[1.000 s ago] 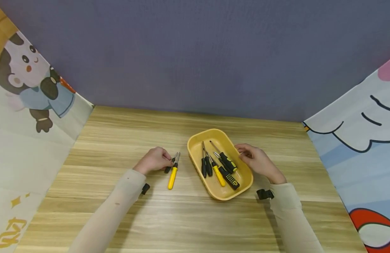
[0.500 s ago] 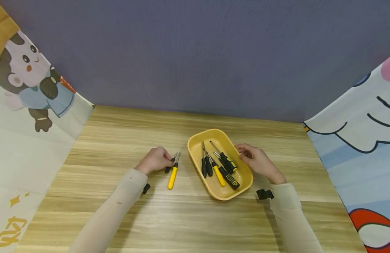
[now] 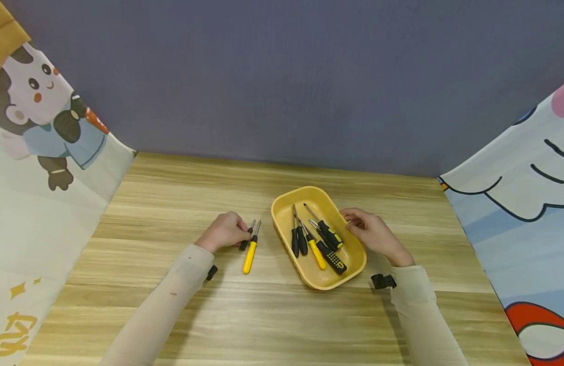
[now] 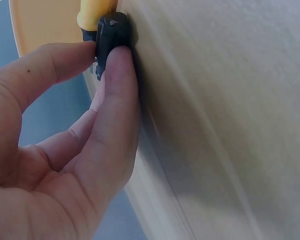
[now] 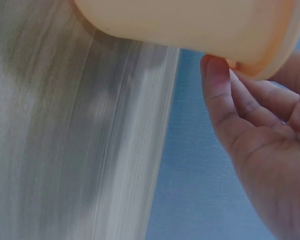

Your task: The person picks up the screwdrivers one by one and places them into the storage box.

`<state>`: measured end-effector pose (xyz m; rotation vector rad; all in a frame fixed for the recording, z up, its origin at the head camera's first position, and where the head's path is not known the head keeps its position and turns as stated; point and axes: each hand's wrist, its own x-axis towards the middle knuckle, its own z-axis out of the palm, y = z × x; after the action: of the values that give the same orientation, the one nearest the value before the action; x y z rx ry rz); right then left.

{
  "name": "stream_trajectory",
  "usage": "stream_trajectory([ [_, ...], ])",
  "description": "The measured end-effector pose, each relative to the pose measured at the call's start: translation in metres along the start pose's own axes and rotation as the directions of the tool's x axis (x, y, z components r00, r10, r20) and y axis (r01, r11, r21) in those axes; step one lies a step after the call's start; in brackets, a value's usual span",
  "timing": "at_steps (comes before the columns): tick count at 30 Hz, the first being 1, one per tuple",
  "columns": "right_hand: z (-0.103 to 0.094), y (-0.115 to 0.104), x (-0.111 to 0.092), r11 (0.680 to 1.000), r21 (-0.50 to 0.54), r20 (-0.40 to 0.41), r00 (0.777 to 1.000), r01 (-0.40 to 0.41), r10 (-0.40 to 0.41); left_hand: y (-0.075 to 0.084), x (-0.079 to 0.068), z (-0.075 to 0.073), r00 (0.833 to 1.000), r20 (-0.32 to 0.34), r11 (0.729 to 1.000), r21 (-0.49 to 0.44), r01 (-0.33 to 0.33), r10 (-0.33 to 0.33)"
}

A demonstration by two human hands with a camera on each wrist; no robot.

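Observation:
My left hand point(image 3: 223, 233) is at the left of the table and pinches a small black-handled screwdriver point(image 3: 245, 244) between thumb and fingertips. In the left wrist view the black handle point(image 4: 113, 34) shows between the fingertips, low by the wood surface. Right beside it lies a yellow-handled screwdriver point(image 3: 250, 257), its metal tip pointing away from me. My right hand point(image 3: 372, 233) grips the right rim of a yellow plastic tray point(image 3: 315, 280). In the right wrist view, thumb and fingers pinch the edge of the tray point(image 5: 190, 25).
Several screwdrivers lie in the tray, among them a yellow-handled one point(image 3: 316, 254) and a black one with yellow dots point(image 3: 332, 257). A grey-blue wall point(image 3: 282, 86) rises behind the wooden table point(image 3: 282, 325). Cartoon-printed panels flank it left and right.
Over the last second the left hand and the black screwdriver shift only very slightly. The right hand and the tray stay where they were.

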<state>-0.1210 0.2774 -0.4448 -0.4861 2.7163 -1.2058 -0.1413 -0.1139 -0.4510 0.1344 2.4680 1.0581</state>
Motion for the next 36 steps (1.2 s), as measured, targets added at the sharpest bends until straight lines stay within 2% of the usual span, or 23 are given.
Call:
stream_trajectory([
  [12,0.000,0.001,-0.002,1.000,-0.003,0.001,1.000,-0.018,0.018,0.006,0.001,0.006,1.000,-0.018,0.993,0.115,-0.005,0.007],
  [16,0.000,0.001,-0.001,1.000,-0.006,0.004,1.000,-0.014,0.014,0.004,0.002,0.006,1.000,-0.022,0.995,0.101,0.011,-0.009],
  [20,0.000,0.002,-0.002,1.000,-0.008,0.002,1.000,-0.005,0.005,-0.001,0.001,0.002,1.000,-0.013,1.000,0.006,0.026,-0.026],
  [24,0.000,0.003,-0.002,1.000,-0.015,-0.004,1.000,0.006,-0.006,0.000,0.001,-0.005,1.000,-0.004,0.989,-0.148,0.026,-0.027],
  [26,0.000,0.003,-0.002,1.000,-0.020,-0.008,1.000,0.012,-0.013,0.003,0.002,-0.007,1.000,0.004,0.970,-0.241,0.016,-0.015],
  [30,-0.001,0.002,-0.001,1.000,-0.015,-0.004,1.000,0.019,-0.019,0.015,0.003,-0.010,0.999,0.044,0.916,-0.400,-0.003,0.023],
  [32,-0.001,0.002,0.000,1.000,-0.012,0.001,1.000,0.014,-0.014,0.022,0.005,-0.011,0.996,0.066,0.895,-0.445,-0.018,0.053],
  [36,-0.002,0.002,0.000,1.000,-0.024,0.002,1.000,0.001,-0.001,0.040,0.010,-0.012,0.991,0.085,0.878,-0.477,-0.048,0.100],
])
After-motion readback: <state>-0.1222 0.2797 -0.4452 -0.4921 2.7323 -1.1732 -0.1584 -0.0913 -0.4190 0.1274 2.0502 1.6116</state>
